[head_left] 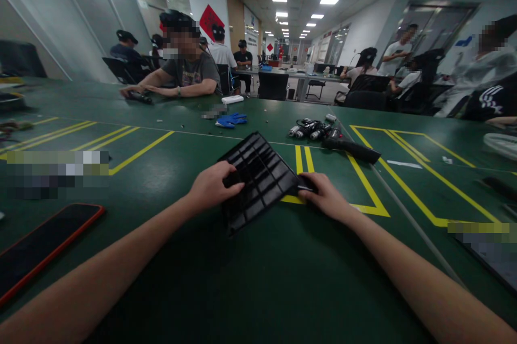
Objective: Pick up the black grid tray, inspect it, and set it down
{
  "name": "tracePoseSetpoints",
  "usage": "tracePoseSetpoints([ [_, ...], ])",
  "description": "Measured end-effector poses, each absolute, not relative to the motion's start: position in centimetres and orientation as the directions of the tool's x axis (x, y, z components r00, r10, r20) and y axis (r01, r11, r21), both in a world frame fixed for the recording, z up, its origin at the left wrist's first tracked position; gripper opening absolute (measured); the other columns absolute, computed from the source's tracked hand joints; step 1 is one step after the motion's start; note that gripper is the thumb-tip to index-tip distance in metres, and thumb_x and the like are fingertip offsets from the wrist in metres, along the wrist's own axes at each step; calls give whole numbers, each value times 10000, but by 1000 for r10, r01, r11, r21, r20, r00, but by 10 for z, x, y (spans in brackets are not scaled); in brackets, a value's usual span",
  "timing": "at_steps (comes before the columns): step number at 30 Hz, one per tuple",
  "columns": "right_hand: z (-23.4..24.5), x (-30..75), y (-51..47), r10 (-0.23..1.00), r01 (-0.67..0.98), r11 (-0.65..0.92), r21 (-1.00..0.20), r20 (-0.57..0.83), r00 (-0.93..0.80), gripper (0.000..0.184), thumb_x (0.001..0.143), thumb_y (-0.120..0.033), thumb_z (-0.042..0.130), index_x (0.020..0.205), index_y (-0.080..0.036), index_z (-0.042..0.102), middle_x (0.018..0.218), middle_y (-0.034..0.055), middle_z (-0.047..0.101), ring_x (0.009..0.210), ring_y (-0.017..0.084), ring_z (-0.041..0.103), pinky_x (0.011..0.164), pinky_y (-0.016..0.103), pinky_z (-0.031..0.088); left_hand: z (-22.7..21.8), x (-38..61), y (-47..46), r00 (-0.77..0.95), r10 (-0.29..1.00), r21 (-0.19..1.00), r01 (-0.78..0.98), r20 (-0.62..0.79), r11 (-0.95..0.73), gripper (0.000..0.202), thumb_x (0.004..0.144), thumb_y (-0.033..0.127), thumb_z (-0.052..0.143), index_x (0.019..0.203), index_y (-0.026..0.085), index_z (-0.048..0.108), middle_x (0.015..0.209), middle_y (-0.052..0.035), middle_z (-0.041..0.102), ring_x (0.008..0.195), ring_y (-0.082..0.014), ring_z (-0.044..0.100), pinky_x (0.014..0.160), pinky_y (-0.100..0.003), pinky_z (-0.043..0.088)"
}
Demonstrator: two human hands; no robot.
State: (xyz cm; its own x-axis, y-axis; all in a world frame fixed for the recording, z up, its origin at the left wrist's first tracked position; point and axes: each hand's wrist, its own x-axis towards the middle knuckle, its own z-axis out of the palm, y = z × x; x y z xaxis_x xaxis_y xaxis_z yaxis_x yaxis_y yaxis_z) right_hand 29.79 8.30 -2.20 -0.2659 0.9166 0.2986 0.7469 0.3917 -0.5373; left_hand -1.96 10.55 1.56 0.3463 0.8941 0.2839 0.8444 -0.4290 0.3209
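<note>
A black plastic panel (pixel 262 172) with a grid of ribs is tilted above the green table, in front of me. My left hand (pixel 214 185) grips its left edge, the thumb lying over the ribbed face. At the panel's right corner, my right hand (pixel 327 193) is closed on a slim dark piece (pixel 306 188) with a pale edge. Whether that piece is part of the panel or separate, I cannot tell. The fingers of both hands are partly hidden.
Beyond the panel lie a blue glove (pixel 232 120) and several dark tools with cords (pixel 311 130). A phone in a red-edged case (pixel 48 250) rests at left. Yellow tape marks the green table (pixel 194 285). A co-worker (pixel 181 64) sits across it, hands on a dark object.
</note>
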Motion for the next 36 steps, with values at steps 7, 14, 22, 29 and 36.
tracePoseSetpoints([
  [7,-31,379,116,944,967,70,-246,330,16,425,804,-380,489,1130,-115,561,1113,182,586,1050,331,509,935,490,383,26,-120,159,-27,996,85,996,85,20,433,749,533,534,914,141,619,1004,-157,624,907,-329,582,700,-364,435],
  [14,-39,384,115,950,989,-19,-147,304,64,571,790,-464,473,1207,-76,519,1229,197,534,1138,361,452,971,499,370,30,-142,162,-40,999,35,999,26,39,549,799,538,494,1012,43,599,1044,-178,609,964,-339,563,806,-429,452],
  [22,-10,294,83,881,925,292,-243,444,-162,572,843,-442,421,1320,-127,423,1329,156,467,1261,313,367,1042,516,338,11,-25,114,317,893,438,786,319,-436,482,830,86,269,1254,70,499,1129,-129,617,1032,-212,582,911,-377,476],
  [29,-21,231,38,878,839,477,-261,93,-470,642,878,-524,323,1387,-133,341,1471,133,326,1373,305,242,1126,534,188,-26,30,88,707,694,308,636,133,-707,500,836,63,320,1306,137,472,1393,-99,456,1321,-195,360,1088,-416,314],
  [36,-11,258,57,891,884,435,-170,227,-394,510,909,-425,313,1323,-156,438,1403,108,434,1314,271,347,1108,491,255,-10,29,63,726,654,201,623,211,-756,419,911,252,391,1308,143,470,1449,-101,373,1376,-242,237,1109,-474,239],
])
